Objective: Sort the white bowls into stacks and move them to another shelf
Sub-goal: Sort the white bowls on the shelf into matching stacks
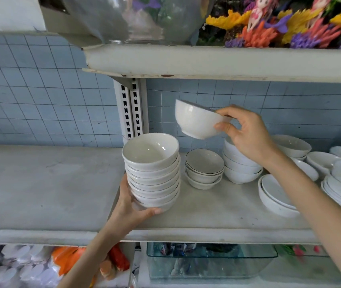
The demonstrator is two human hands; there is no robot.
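White bowls rise in a tall stack (153, 173), its base gripped by the curled left hand (132, 206) low over the shelf (217, 215). Up and right of the stack, the right hand (246, 134) pinches a single bowl (194, 121) by its rim, holding it tilted in the air. Shorter stacks (203, 171) sit just right of the tall one.

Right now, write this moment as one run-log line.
left hand: grips tall stack of white ceramic bowls at its base | right hand: holds single white ceramic bowl, tilted, raised | next: likely onto stack
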